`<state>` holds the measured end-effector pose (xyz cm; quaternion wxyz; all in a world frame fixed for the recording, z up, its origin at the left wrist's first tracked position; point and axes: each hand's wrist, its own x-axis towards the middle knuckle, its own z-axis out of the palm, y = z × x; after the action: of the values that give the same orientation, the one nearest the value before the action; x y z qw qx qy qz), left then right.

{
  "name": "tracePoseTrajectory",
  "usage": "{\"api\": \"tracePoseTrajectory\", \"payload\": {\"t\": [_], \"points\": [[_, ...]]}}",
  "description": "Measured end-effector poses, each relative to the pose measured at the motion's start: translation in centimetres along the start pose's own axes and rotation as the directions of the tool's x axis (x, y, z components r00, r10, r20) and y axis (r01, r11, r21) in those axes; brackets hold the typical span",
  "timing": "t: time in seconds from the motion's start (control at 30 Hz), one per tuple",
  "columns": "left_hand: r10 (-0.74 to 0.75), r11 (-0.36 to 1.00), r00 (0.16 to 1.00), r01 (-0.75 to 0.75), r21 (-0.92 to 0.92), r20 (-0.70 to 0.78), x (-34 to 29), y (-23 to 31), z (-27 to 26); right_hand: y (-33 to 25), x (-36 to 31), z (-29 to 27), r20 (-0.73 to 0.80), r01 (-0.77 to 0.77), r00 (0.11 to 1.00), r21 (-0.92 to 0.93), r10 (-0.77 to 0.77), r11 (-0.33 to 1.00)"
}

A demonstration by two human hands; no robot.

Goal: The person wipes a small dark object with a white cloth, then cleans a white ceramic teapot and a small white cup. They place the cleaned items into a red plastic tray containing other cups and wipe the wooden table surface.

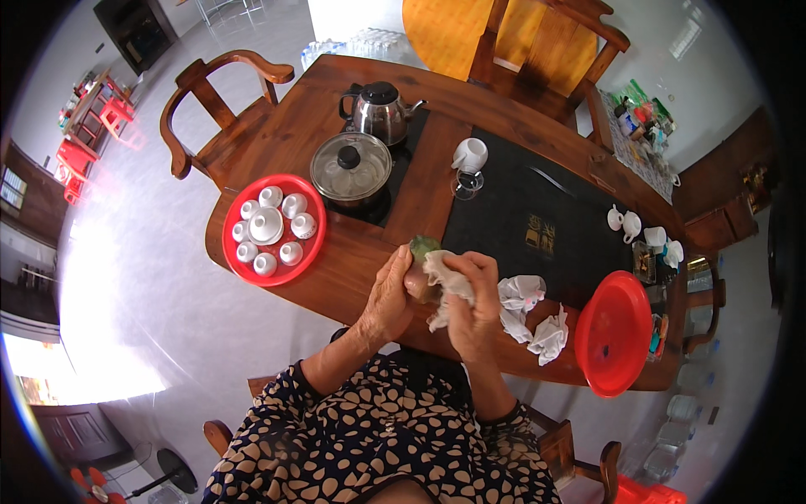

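1. Green piece: above the table's near edge, gripped by left hand; kind unclear.
2. Right hand grips cloth against it; hands and cloth hide most of it.
3. Just right: crumpled white sheets, then red basin.
4. Left: red tray, white cups.
5. Farther: pot, kettle, black board.

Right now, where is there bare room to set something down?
Black panel: its middle, between white vessel and white crockery. Wood between red tray and left hand. Crowded: around the red basin, and beside the right hand, with crumpled tissues.
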<state>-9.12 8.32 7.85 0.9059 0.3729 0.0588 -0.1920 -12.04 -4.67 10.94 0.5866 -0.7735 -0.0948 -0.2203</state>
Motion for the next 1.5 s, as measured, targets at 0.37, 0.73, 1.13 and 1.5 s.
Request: {"api": "tracePoseTrajectory", "payload": {"t": [0.37, 0.73, 1.13, 1.5], "points": [[-0.111, 0.906, 0.991, 0.133, -0.403, 0.078, 0.2, 1.1, -0.4, 0.4, -2.0, 1.3, 0.244, 0.422, 0.906, -0.430, -0.347, 0.798], [-0.062, 0.825, 0.974, 0.173, -0.538, 0.218, 0.3, 1.2, 0.7, -1.6, 0.7, 0.6, 0.123, 0.268, 0.963, -0.500, -0.239, 0.824], [-0.084, 0.821, 0.981, 0.169, -0.546, 0.177, 0.1, 0.2, -1.9, -1.1, -1.3, -0.6, 0.254, -0.253, 0.921, -0.184, 0.295, 0.950], [-0.088, 0.858, 0.981, 0.164, -0.486, 0.176, 0.1, 0.8, -1.1, 0.8, -1.8, 1.5, 0.311, 0.489, 0.868, -0.393, -0.387, 0.779]]}}
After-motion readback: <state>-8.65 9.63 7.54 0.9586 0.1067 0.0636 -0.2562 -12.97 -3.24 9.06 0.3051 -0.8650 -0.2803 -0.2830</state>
